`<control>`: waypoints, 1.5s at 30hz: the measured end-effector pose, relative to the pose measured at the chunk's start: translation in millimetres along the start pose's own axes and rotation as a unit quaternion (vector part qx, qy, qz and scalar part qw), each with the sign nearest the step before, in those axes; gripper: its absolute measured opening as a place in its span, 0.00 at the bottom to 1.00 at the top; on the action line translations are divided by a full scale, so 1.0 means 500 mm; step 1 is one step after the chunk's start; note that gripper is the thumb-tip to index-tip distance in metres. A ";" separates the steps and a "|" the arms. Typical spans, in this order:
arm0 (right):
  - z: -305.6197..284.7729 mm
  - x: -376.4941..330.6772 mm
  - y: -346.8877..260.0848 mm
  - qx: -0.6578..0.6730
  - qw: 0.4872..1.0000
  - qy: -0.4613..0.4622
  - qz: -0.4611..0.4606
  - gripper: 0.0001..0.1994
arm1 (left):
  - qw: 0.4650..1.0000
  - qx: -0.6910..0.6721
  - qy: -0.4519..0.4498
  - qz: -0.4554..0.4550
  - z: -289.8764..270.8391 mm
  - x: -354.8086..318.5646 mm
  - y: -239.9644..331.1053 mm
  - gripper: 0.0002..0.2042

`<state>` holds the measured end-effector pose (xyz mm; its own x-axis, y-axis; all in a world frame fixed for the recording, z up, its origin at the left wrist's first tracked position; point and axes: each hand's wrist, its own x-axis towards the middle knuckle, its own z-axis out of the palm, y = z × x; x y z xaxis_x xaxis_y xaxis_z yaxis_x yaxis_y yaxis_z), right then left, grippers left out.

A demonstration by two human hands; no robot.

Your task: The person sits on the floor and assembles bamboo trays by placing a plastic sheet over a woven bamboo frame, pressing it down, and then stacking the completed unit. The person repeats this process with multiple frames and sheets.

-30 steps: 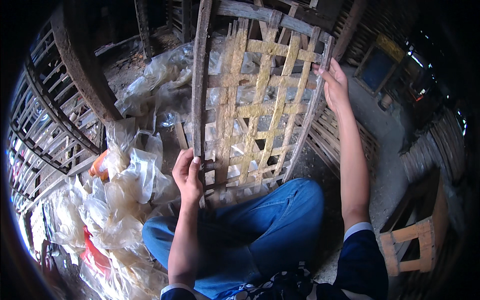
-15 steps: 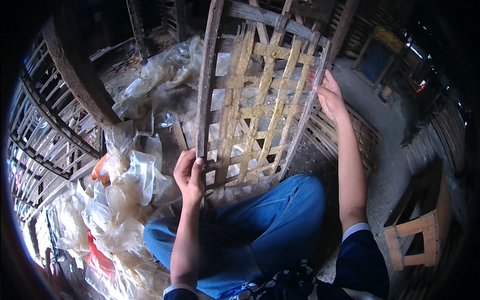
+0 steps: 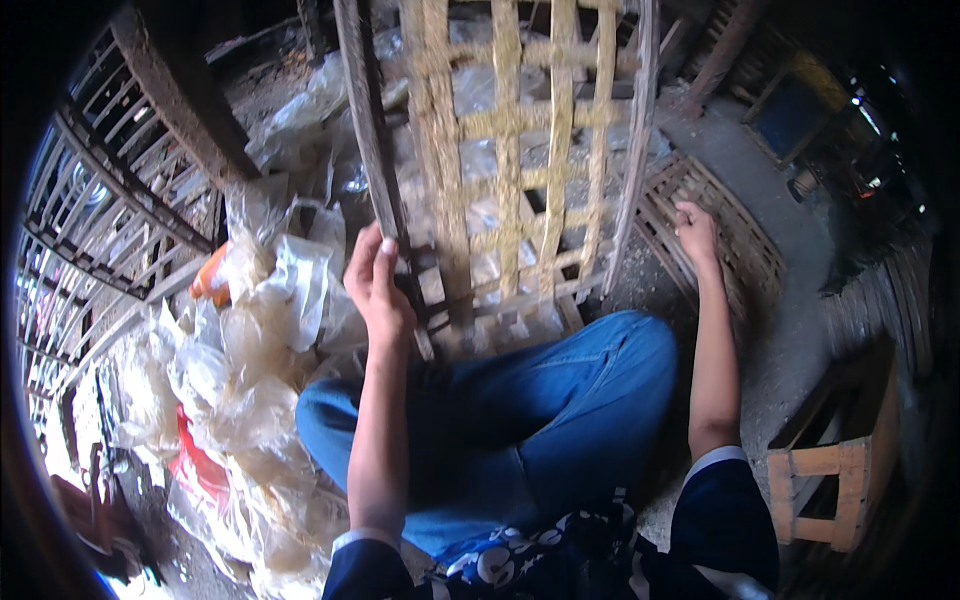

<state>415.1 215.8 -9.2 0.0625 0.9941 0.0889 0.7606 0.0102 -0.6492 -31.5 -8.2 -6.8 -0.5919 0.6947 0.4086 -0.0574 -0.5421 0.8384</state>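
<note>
Both hands sit at the lower end of a woven bamboo lattice panel [image 3: 510,170] that stands tilted upward from the person's lap toward twelve o'clock. Left hand [image 3: 378,285] is curled around the panel's dark left side rail [image 3: 372,150], thumb and fingers closed on it just above the lower corner. Right hand [image 3: 697,232] is at about two o'clock, fingers loosely bent and resting low near the pale right rail [image 3: 632,170]; whether it touches the rail or the woven basket [image 3: 730,240] lying flat beneath it, I cannot tell.

Compared with a second ago, the right hand has dropped: it was raised high against the panel's upper right edge, and now it lies down by the lower right corner. The panel itself has swung from a lean to the right to a nearly straight, upright stand in the view, while the left hand has kept its grip on the same rail. So the panel's weight now seems to rest mainly on the left hand and the lap.

Blue-jeaned knees [image 3: 560,410] lie at six o'clock. Crumpled clear plastic bags [image 3: 240,350] pile at nine o'clock, a wooden stool [image 3: 830,480] stands at four o'clock, and slatted racks [image 3: 90,240] curve along ten o'clock.
</note>
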 end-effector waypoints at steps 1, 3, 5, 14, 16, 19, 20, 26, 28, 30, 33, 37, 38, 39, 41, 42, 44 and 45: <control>0.006 -0.008 0.027 -0.100 0.995 0.008 -0.027 0.20 | 1.000 -0.019 0.015 -0.016 -0.001 0.006 0.000 0.16; 0.021 -0.021 0.061 -0.151 0.986 0.023 -0.069 0.22 | 0.994 -0.082 0.048 -0.045 0.002 0.011 0.015 0.16; 0.033 -0.019 0.070 -0.128 0.987 0.039 -0.086 0.23 | 0.988 -0.119 0.083 -0.048 -0.020 0.019 0.000 0.15; 0.029 -0.087 -0.254 0.319 0.929 -0.112 -0.149 0.20 | 0.980 -0.124 0.134 -0.082 -0.039 0.034 0.015 0.16; 0.054 -0.096 -0.266 0.260 0.931 -0.106 -0.232 0.24 | 0.978 -0.125 0.143 -0.085 -0.038 0.038 0.008 0.16; 0.117 -0.092 -0.266 0.216 0.939 -0.068 -0.261 0.28 | 0.974 -0.129 0.164 -0.088 -0.043 0.043 -0.003 0.16; 0.132 -0.096 -0.265 0.209 0.941 -0.049 -0.263 0.28 | 0.972 -0.127 0.174 -0.092 -0.040 0.040 -0.005 0.16; 0.200 -0.098 -0.267 0.196 0.938 0.049 -0.282 0.27 | 0.966 -0.126 0.205 -0.096 -0.033 0.035 0.002 0.15; 0.208 -0.101 -0.256 0.213 0.935 0.061 -0.276 0.26 | 0.969 -0.117 0.195 -0.094 -0.026 0.034 0.009 0.15; 0.209 -0.110 -0.247 0.238 0.932 0.066 -0.266 0.25 | 0.969 -0.099 0.207 -0.093 -0.013 0.032 0.016 0.15; 0.202 -0.131 -0.250 0.097 0.956 0.116 -0.253 0.19 | 0.968 -0.079 0.221 -0.091 -0.009 0.032 0.007 0.15; 0.217 -0.108 -0.212 0.136 0.927 0.159 -0.312 0.11 | 0.964 -0.072 0.230 -0.112 0.002 0.022 0.003 0.15; 0.216 -0.104 -0.207 0.127 0.920 0.175 -0.328 0.10 | 0.961 -0.066 0.243 -0.113 -0.003 0.024 -0.011 0.15; 0.215 -0.103 -0.205 0.118 0.912 0.192 -0.344 0.09 | 0.962 -0.074 0.238 -0.114 -0.003 0.024 -0.016 0.16; 0.218 -0.098 -0.198 0.113 0.914 0.197 -0.335 0.08 | 0.962 -0.091 0.228 -0.116 -0.004 0.024 -0.023 0.16; 0.221 -0.099 -0.200 0.113 0.915 0.198 -0.332 0.07 | 0.963 -0.093 0.222 -0.120 -0.013 0.025 -0.030 0.16; 0.219 -0.102 -0.201 0.117 0.934 0.197 -0.276 0.05 | 0.964 -0.097 0.211 -0.128 -0.031 0.027 -0.044 0.17; 0.216 -0.103 -0.200 0.118 0.941 0.197 -0.247 0.04 | 0.965 -0.094 0.210 -0.125 -0.026 0.027 -0.042 0.17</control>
<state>265.8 175.0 -30.5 0.0094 0.7444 0.6677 0.5987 0.5306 -0.6000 -48.5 6.5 -23.7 -0.8119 0.5836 -0.0134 -0.3625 -0.4861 0.7952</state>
